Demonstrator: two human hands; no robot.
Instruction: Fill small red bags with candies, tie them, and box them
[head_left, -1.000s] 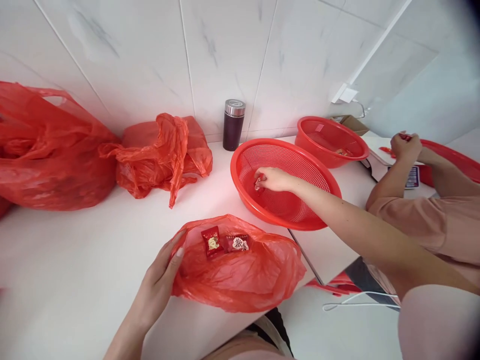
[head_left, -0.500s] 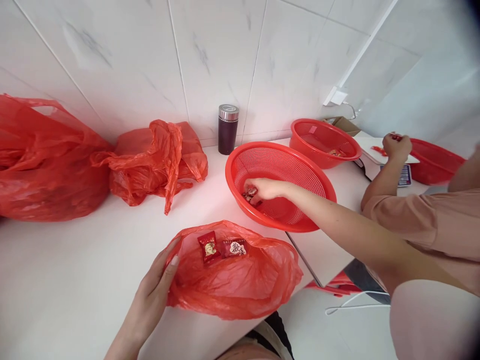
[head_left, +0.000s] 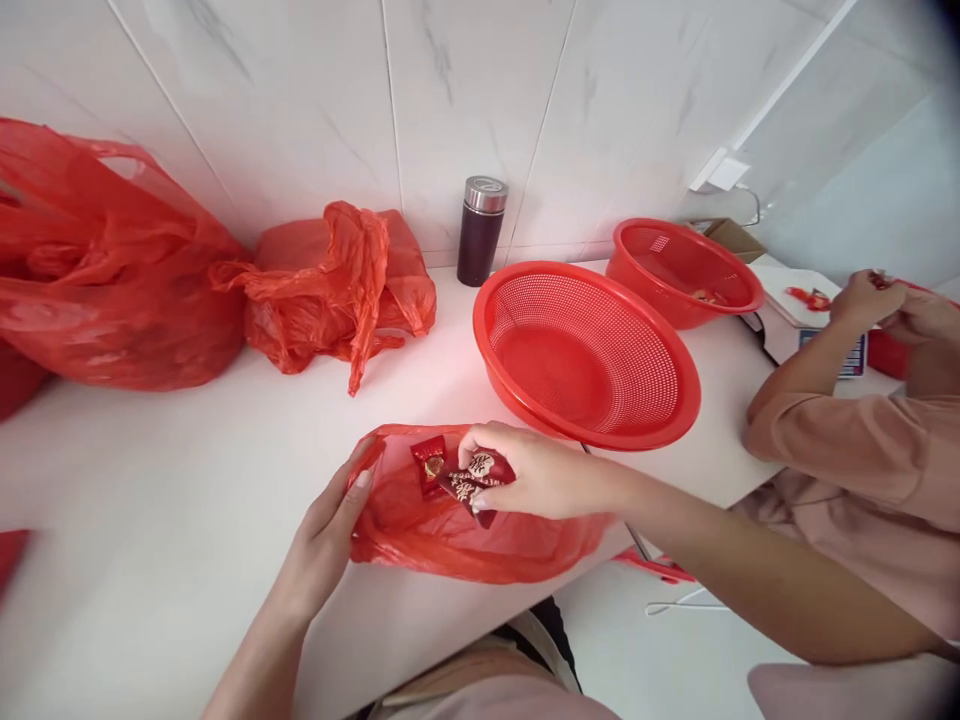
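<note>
My left hand (head_left: 330,520) grips the left rim of an open red plastic bag (head_left: 420,555) at the table's front edge. Over the bag's mouth, my right hand (head_left: 517,475) pinches dark red wrapped candies (head_left: 469,490) printed with pale characters. A bright red wrapped candy (head_left: 429,466) lies inside the bag beside them. Just behind the bag stands a large red perforated basket (head_left: 555,370), its bottom bare. My fingers partly cover the candies, so I cannot tell how many I hold.
Tied red bags (head_left: 322,290) and a fuller red bag (head_left: 120,290) stand at left. A dark tumbler (head_left: 481,232) is by the wall. At right are a second red basket (head_left: 682,275), a scale (head_left: 855,355) and a co-worker's hands (head_left: 870,300).
My right hand has come out of the large basket with wrapped candies and moved down-left over the bag. My left hand keeps its hold on the rim. The co-worker's hands have come together.
</note>
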